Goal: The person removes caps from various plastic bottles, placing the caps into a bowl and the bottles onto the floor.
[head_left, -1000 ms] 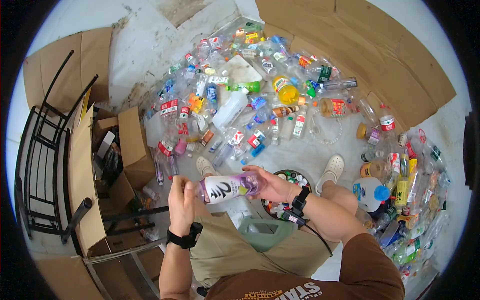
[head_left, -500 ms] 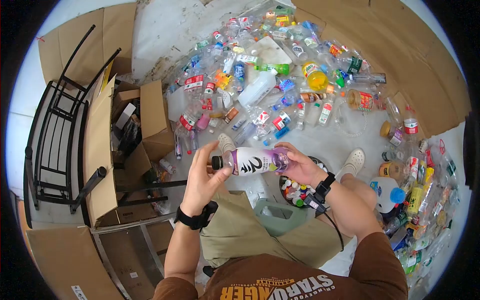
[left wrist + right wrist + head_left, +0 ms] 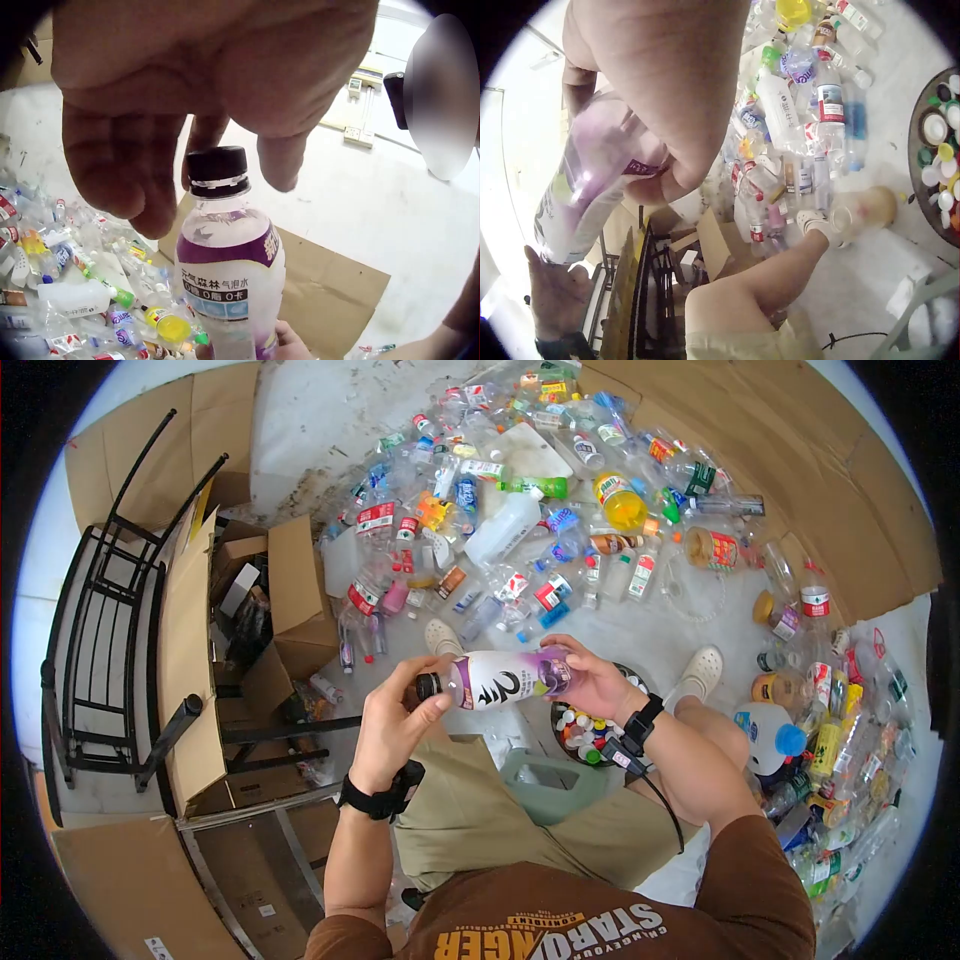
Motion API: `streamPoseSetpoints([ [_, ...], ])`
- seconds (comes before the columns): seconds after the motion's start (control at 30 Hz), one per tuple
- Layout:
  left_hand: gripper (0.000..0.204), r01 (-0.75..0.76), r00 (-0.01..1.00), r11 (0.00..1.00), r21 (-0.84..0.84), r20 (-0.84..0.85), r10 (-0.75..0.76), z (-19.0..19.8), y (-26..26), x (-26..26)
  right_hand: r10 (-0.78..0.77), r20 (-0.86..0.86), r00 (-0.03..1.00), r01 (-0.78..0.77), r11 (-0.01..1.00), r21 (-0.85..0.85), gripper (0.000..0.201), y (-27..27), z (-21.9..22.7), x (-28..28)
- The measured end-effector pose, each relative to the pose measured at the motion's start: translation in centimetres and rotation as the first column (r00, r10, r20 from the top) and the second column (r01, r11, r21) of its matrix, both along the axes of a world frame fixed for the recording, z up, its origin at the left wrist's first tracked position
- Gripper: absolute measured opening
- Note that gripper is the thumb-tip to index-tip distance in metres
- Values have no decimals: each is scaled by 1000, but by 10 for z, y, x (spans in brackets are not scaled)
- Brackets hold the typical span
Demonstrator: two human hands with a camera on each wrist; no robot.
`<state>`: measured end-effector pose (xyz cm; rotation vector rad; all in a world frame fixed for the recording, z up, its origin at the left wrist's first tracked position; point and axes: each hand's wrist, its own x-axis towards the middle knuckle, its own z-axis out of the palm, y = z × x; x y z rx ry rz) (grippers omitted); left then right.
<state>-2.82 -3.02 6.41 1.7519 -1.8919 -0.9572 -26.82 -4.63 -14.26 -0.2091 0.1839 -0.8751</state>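
Note:
A clear bottle (image 3: 500,678) with a purple and white label and a black cap (image 3: 428,686) is held level in front of me, over my lap. My right hand (image 3: 585,680) grips its base end; the right wrist view has that hand (image 3: 667,112) wrapped over the bottle (image 3: 592,187). My left hand (image 3: 420,692) is at the neck end. In the left wrist view its fingers (image 3: 127,172) and thumb curl round the cap (image 3: 217,171), with small gaps showing at the sides. The bottle (image 3: 229,277) looks nearly empty.
A dark bowl of loose coloured caps (image 3: 590,735) sits on the floor by my right knee, with a green container (image 3: 545,785) beside it. A heap of plastic bottles (image 3: 520,530) fills the floor ahead and to the right. Cardboard boxes (image 3: 290,610) and a black metal frame (image 3: 90,630) stand left.
One second ago my left hand gripped the cap, half a second ago it was spread open beside it, and now its fingers curl round the cap again. The right hand keeps its hold.

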Motion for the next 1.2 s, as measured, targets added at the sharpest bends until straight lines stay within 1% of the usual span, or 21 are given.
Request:
streamPoseSetpoints([
  [0.03,34,19,999,998,-61,41,-16,0,1,-1,0,3,1000,0,1000,3,49,0,0,0],
  [0.13,33,-8,981,974,-225,-189,-35,-7,2,-10,4,21,1000,-4,1000,30,49,-1,-3,1],
  [0.23,35,136,990,960,-244,-11,-143,-3,-2,0,14,46,999,-17,999,51,48,-2,-6,1],
  [0.27,30,135,990,972,-192,65,-125,4,-1,-2,18,55,998,-21,998,55,48,-2,-7,1],
  [0.37,32,22,999,995,-101,-24,-24,-2,-1,0,8,25,1000,-9,999,35,48,-2,-8,1],
  [0.4,39,-30,998,999,21,-52,31,-2,0,2,6,8,1000,-6,999,32,48,-2,-8,2],
  [0.5,33,71,997,987,-144,-14,-74,-4,0,1,-1,-23,1000,2,1000,27,49,-1,-8,2],
  [0.6,38,86,995,948,-306,-22,-98,-4,0,-7,-5,-17,1000,6,1000,27,48,-2,-10,2],
  [0.7,33,242,969,896,-372,40,-245,-12,-4,7,5,6,1000,-5,999,33,47,-2,-9,3],
  [0.8,37,119,992,965,-236,67,-106,-4,-1,1,25,42,999,-26,999,35,45,-3,-10,2],
  [0.9,38,36,999,991,-126,-7,-37,-5,0,2,24,34,999,-25,999,28,45,-3,-10,1],
  [1.0,36,78,990,977,-200,-96,-99,-3,2,-6,24,20,1000,-25,999,40,46,-2,-11,0],
  [1.1,36,143,986,965,-219,-50,-157,-10,0,4,9,-13,1000,-8,998,54,49,-2,-10,2],
  [1.2,34,78,996,986,-147,-24,-82,-2,1,-2,4,-10,1000,-3,1000,20,49,-2,-9,1],
])
